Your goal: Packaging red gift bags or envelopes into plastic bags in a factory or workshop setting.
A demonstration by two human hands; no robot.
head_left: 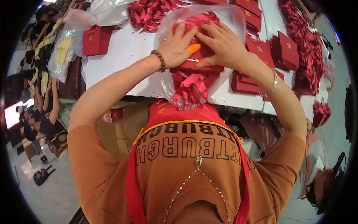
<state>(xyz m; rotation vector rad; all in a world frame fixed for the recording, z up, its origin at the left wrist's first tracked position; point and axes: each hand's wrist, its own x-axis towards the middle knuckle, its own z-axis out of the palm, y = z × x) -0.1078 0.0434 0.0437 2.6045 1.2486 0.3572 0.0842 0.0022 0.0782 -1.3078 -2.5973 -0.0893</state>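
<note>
A clear plastic bag (235,19) lies around a stack of small red paper gift bags (203,52) at the table's near side. Red ribbon handles (191,89) trail from the stack toward me, and more red ribbon shows at its far end. My left hand (175,46) rests on the stack's left part with fingers spread; an orange cover (193,49) sits on its thumb. On the right part lies my right hand (223,44), its fingers also stretched apart. Both palms face down, and neither hand is wrapped round anything.
More red gift bags (285,50) lie in piles to the right, and one bag (96,40) stands at left. Heaps of red ribbon (151,15) spread at the back and far right. Below the white table (123,71) is a cardboard box (130,121). Other people work at left.
</note>
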